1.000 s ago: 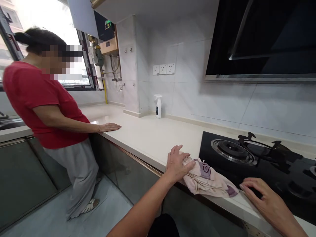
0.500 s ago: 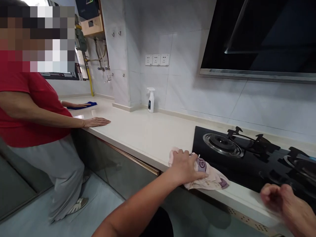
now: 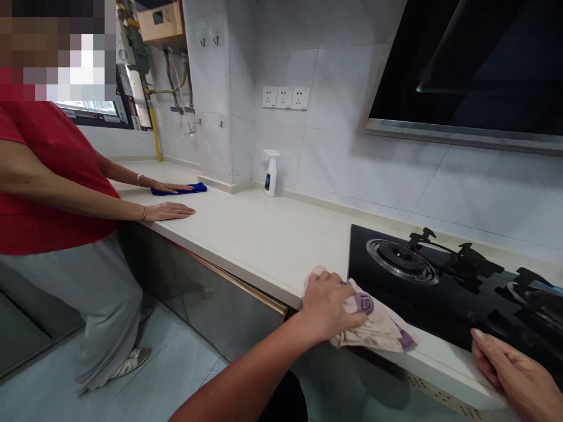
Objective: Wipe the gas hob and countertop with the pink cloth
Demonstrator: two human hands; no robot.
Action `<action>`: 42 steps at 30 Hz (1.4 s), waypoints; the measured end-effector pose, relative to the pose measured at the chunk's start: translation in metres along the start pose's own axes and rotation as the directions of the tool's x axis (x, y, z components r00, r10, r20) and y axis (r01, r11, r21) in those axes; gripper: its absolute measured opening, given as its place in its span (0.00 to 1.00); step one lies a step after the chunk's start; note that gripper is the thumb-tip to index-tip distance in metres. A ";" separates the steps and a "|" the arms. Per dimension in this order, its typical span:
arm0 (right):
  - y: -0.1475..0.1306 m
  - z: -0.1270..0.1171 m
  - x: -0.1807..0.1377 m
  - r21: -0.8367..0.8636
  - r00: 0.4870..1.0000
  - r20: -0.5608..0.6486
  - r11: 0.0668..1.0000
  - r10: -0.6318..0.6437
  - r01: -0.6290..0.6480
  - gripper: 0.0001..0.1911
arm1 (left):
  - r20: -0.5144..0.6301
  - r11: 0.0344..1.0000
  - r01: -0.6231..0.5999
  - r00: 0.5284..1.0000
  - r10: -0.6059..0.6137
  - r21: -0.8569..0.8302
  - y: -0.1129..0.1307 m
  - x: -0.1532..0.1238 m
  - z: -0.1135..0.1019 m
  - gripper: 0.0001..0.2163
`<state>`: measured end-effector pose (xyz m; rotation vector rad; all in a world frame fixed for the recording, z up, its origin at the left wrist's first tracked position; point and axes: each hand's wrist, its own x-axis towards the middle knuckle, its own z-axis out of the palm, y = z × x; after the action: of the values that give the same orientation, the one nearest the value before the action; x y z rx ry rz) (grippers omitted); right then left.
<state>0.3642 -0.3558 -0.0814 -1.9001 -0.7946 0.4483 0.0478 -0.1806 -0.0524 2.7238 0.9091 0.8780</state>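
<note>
My left hand (image 3: 328, 308) grips and presses a pale pink cloth (image 3: 382, 328) with purple markings on the counter's front edge, beside the left front corner of the black gas stove (image 3: 444, 313). Part of the cloth drapes over the edge. My right hand (image 3: 512, 363) is loosely closed, thumb on top of curled fingers, by the counter edge in front of the stove. Nothing shows in it. A white spray bottle (image 3: 271, 174) stands upright against the back wall.
At the left a person in a red top (image 3: 57, 176) leans over the white counter (image 3: 259, 234), one hand flat on it, the other on a blue cloth (image 3: 196, 188). A dark range hood (image 3: 479, 70) overhangs the stove. Drawers with a gold handle strip (image 3: 246, 285) lie below.
The other person's hand has slid the blue cloth to the right. My left hand stays on the pink cloth with little movement. My right hand remains loosely curled. The view has shifted slightly.
</note>
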 end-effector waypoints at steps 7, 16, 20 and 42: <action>0.014 0.000 0.005 0.022 0.999 0.030 0.999 -0.034 0.033 0.33 | -0.137 0.926 0.308 0.949 -0.284 0.216 -0.099 -0.021 -0.051 0.23; 0.009 0.003 0.000 0.086 0.998 0.037 0.995 -0.060 0.056 0.33 | -0.098 0.733 0.580 0.803 -0.588 0.356 -0.167 -0.012 -0.104 0.30; -0.001 0.007 -0.005 0.102 0.994 0.009 0.989 -0.108 0.106 0.35 | -0.128 0.746 0.539 0.834 -0.536 0.390 -0.155 -0.015 -0.098 0.29; -0.011 0.020 -0.003 0.305 0.971 -0.183 0.930 -0.154 0.205 0.34 | -0.136 0.967 -0.041 0.991 0.007 -0.251 0.050 0.081 -0.005 0.23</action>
<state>0.3461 -0.3413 -0.0810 -1.5219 -0.7349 0.2905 0.1227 -0.1734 0.0067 2.4869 0.7290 1.1111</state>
